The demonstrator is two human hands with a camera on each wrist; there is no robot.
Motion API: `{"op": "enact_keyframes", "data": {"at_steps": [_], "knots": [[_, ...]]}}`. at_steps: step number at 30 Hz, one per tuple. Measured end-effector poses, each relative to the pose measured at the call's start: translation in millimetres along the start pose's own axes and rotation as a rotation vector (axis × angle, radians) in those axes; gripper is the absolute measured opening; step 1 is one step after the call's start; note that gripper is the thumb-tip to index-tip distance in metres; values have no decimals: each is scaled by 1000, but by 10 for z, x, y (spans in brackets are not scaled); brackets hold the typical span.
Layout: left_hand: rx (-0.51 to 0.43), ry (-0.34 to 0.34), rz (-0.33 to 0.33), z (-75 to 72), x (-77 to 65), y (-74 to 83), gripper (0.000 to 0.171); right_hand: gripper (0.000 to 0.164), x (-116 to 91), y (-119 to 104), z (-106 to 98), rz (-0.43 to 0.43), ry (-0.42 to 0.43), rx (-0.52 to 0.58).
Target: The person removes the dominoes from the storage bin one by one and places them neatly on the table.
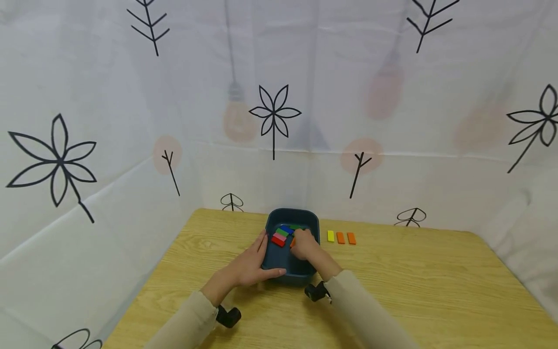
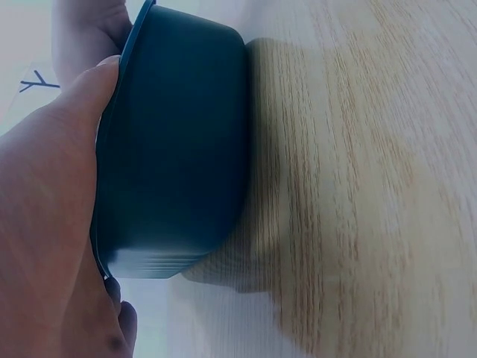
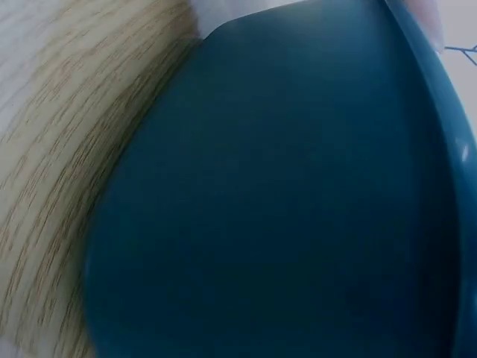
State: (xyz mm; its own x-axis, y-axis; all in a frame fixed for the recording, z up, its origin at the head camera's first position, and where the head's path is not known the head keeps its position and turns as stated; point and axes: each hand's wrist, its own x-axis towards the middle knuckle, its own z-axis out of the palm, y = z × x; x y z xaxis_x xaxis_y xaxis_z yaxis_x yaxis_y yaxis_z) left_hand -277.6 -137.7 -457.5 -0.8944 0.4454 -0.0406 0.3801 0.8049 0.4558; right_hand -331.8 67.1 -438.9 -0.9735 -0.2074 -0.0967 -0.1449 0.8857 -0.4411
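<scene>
A dark teal plastic bin (image 1: 289, 277) stands on the table, with small flat coloured blocks inside. Red (image 1: 278, 241), pink (image 1: 279, 236), green (image 1: 282, 232) and blue (image 1: 286, 229) ones lie close together at its left side. My left hand (image 1: 250, 264) rests against the bin's left near corner, fingers straight along the left wall and thumb over the near rim. Down inside the bin, my right hand (image 1: 306, 245) curls its fingers at an orange block (image 1: 292, 243), partly covered by the hand. The right wrist view shows mostly the bin's outer wall (image 3: 276, 186).
Right of the bin, a yellow block (image 1: 331, 236) and two orange blocks (image 1: 340, 238) lie in a row on the wooden table (image 1: 414, 281). A white patterned cloth (image 1: 314, 179) hangs behind and along the sides.
</scene>
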Motion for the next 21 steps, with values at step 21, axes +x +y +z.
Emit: {"op": "enact_keyframes", "data": {"at_steps": [21], "knots": [[0,2,8,21,18,-39,119,51,21,15,264,-34,148,124]]}}
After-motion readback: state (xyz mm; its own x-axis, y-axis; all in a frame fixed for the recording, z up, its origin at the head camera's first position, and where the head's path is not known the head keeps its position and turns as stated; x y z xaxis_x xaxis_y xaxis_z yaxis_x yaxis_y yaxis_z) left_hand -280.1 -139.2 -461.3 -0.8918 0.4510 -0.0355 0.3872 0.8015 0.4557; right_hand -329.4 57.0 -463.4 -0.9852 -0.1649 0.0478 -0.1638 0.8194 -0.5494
